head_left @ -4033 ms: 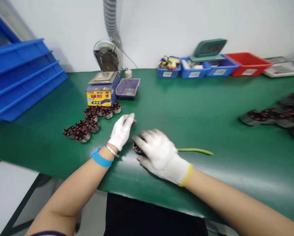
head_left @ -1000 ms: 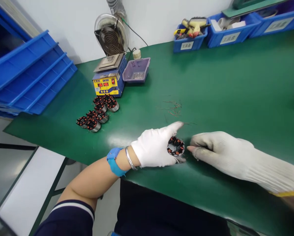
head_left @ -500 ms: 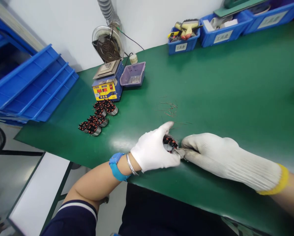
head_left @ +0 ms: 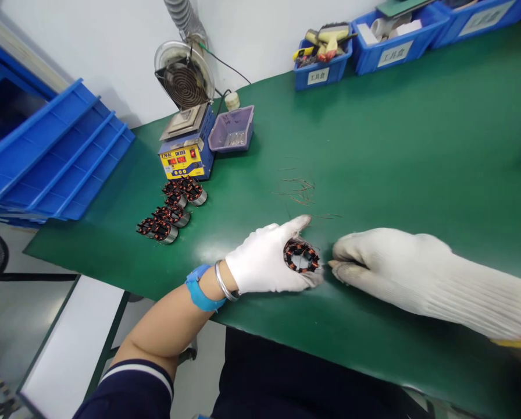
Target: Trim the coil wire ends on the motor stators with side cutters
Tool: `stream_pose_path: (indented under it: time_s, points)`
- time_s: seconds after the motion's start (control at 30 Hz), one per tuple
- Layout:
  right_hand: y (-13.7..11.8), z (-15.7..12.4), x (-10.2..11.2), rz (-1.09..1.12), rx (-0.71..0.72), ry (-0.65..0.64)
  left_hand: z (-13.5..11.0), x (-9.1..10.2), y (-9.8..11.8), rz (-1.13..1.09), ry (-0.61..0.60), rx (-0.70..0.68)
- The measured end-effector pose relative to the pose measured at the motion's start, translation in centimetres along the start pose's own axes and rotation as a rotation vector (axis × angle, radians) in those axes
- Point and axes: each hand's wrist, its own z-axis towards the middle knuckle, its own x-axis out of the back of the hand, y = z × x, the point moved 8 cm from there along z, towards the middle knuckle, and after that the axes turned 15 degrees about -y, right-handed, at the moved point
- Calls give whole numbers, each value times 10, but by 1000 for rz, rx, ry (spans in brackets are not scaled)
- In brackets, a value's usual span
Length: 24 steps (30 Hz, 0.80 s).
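Note:
My left hand (head_left: 267,262), in a white glove, grips a small motor stator (head_left: 292,251) with its thumb and fingers curved around the sides. The stator is a ring of black and copper windings, with thin wire ends sticking out at its right side. Just to the right, my right hand (head_left: 386,262), also gloved, has its thumb and fingers pinched together, apart from the stator. Whatever lies between those fingertips is too small to make out. Behind the hands, several thin wire pieces (head_left: 300,191) are scattered on the green table (head_left: 400,157).
Several more stators (head_left: 165,231) stand together at the left, in front of a blue-and-yellow heating unit (head_left: 185,158). Beside it sits a purple tray (head_left: 220,139). Blue tool bins (head_left: 324,75) line the back wall, and large blue crates (head_left: 64,157) lean at the left.
My right hand has moved right, away from the stator it was touching. More of the stator ring now shows in my left hand, which still holds it.

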Motion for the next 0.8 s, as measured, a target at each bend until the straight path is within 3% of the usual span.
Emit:
stream_pose_path:
  time_s: [0.1,0.17,0.27,0.43,0.6,0.67,0.73,0.8]
  points:
    - [19,-3,14,25,-155,118,1,0,-1,-86,-44,-10]
    - [16,-2,17,139,-99,132,1,1,-1,-133,-67,-8]
    - [-2,3,13,222,52,24,2,2,0,-154,-78,-13]
    - [11,0,16,181,-222,35,3,1,0,-190,-111,-46]
    - [-6,5,5,257,-4,-70,3,3,0,-159,-123,-68]
    - [3,5,8,215,-106,-45,3,2,1,-152,-152,-87]
    - [18,-1,19,191,-297,72,2,1,2,-154,-180,-95]
    - [19,-4,26,213,-369,162,2,0,2,-161,-179,-96]
